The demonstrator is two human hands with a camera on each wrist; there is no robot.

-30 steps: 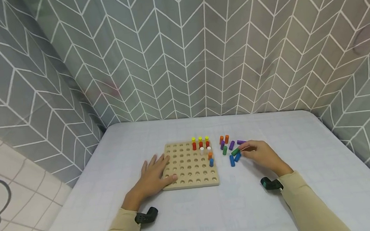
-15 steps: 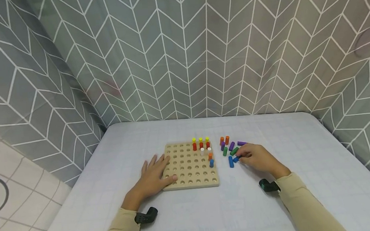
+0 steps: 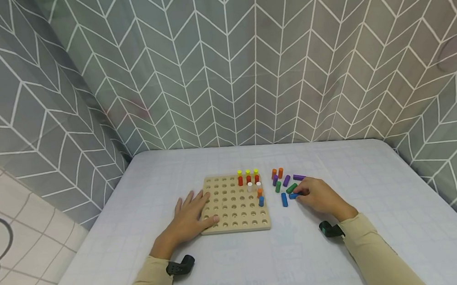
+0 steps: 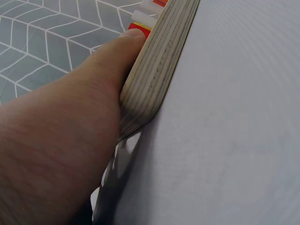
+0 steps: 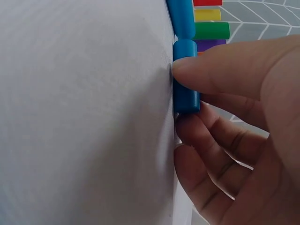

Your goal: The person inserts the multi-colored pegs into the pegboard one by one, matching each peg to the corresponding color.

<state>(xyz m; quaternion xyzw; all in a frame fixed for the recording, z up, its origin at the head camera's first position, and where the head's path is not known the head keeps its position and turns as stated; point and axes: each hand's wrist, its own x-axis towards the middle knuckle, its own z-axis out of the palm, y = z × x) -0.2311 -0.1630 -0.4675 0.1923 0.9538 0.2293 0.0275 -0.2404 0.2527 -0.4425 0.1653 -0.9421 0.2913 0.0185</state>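
In the head view, a wooden pegboard (image 3: 230,211) lies on the table with rows of round holes. My left hand (image 3: 190,216) rests spread on its left edge, thumb over the front corner. Yellow pegs (image 3: 248,172), red pegs (image 3: 248,180), white pegs (image 3: 250,187), an orange peg (image 3: 260,193) and a blue peg (image 3: 261,201) stand in the board's right part. My right hand (image 3: 320,196) pinches a loose blue peg (image 5: 187,99) lying on the table; its thumb covers the peg's middle in the right wrist view. Another blue peg (image 3: 284,200) lies just left.
Beside the held peg lie green pegs (image 3: 278,187), with purple pegs (image 3: 287,181) behind them. Orange pegs (image 3: 280,173) are farthest back in this cluster. A white cloth covers the table (image 3: 232,270), and a patterned grey curtain (image 3: 221,69) hangs behind it.
My right hand has shifted from a green peg forward to the blue peg, which has turned to lie sideways. The other blue peg slid slightly left. My left hand keeps its place.
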